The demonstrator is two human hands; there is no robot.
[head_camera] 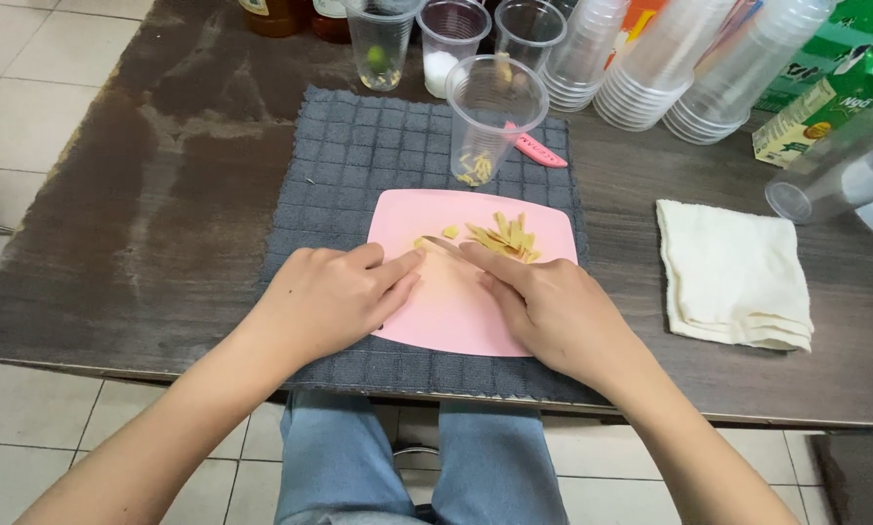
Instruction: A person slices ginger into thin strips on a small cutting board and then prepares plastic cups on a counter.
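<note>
A pink cutting board [456, 316] lies on a dark grey cloth [344, 156]. My right hand [553, 311] grips a small knife [443, 245] with its blade flat over the board, pointing left. The fingertips of my left hand [329, 297] pinch a small yellow piece [421, 243] right at the blade's tip. A pile of thin yellow strips [506, 238] and one loose bit [450, 231] lie at the board's far edge. Behind the board stands a clear plastic cup [493, 107] with yellow strips in its bottom.
A pink knife sheath [538, 152] lies behind the cup. Clear cups [451, 39] and stacks of cups [650, 68] line the table's back. A folded cream towel [733, 277] lies to the right, green cartons [825, 102] and a toppled cup [835, 170] beyond it.
</note>
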